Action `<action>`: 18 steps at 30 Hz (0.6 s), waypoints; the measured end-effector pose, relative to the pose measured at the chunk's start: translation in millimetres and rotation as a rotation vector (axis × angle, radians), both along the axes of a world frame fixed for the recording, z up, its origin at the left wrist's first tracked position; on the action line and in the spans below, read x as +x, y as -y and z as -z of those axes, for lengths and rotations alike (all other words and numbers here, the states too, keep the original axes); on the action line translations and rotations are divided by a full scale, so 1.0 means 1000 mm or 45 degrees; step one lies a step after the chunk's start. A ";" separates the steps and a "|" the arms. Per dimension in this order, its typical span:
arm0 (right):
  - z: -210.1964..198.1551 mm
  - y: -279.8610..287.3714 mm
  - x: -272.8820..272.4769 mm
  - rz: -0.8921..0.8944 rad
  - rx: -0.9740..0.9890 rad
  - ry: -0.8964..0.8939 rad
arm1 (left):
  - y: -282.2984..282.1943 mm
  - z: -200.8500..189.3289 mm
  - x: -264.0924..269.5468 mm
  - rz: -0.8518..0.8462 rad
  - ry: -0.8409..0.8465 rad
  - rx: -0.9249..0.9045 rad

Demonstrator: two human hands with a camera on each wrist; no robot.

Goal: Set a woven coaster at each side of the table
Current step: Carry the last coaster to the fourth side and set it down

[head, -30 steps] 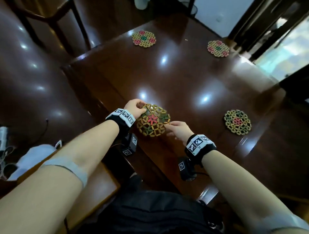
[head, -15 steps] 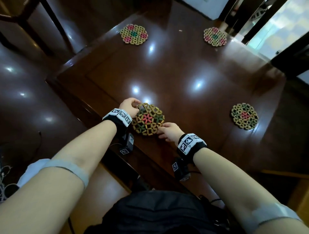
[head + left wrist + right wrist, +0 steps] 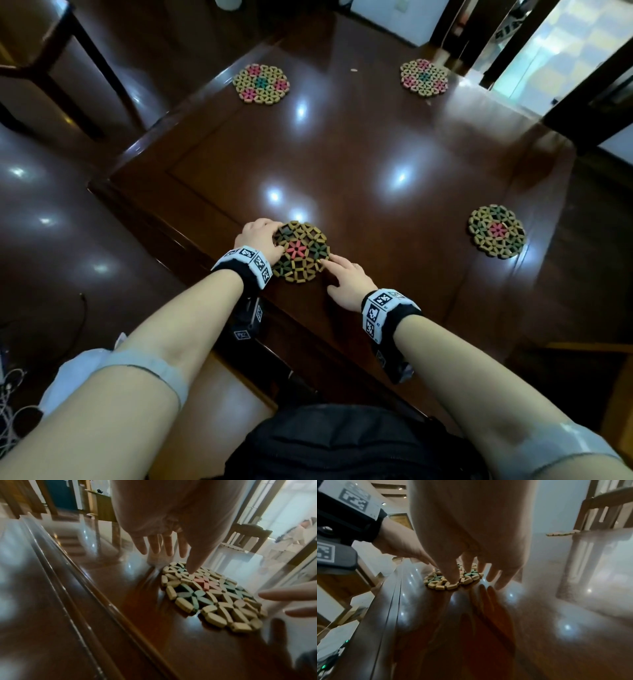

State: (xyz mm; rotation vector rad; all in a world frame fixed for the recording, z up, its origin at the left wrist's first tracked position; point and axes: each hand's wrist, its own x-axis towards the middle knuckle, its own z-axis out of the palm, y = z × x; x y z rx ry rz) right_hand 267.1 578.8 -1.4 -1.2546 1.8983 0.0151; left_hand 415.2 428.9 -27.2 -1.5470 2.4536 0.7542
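Far left, one coaster (image 3: 261, 84) is already laid on the worktop (image 3: 359, 147). At the near edge the last coaster (image 3: 303, 252) lies flat, touched by the left hand (image 3: 258, 240) and right hand (image 3: 347, 282), both grips spread and clamped on nothing. Two more are set: far coaster (image 3: 424, 78) and right coaster (image 3: 496, 231). Pretty much done, probably only a final nudge left.

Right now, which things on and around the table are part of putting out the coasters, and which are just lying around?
Part of the job:
near coaster, touched by left hand and right hand
right coaster
far-left coaster
far-right coaster
table

Just lying about:
chair
white bag
cables
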 end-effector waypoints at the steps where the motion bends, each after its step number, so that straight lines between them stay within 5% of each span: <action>1: 0.000 -0.002 0.000 -0.042 0.011 0.005 | -0.004 -0.001 0.001 0.045 0.032 -0.023; 11: 0.001 -0.010 -0.001 0.057 -0.139 0.085 | -0.012 -0.014 0.015 0.055 0.133 -0.025; 18: 0.004 0.002 0.005 0.079 -0.237 -0.017 | 0.027 -0.015 0.009 0.374 0.176 -0.001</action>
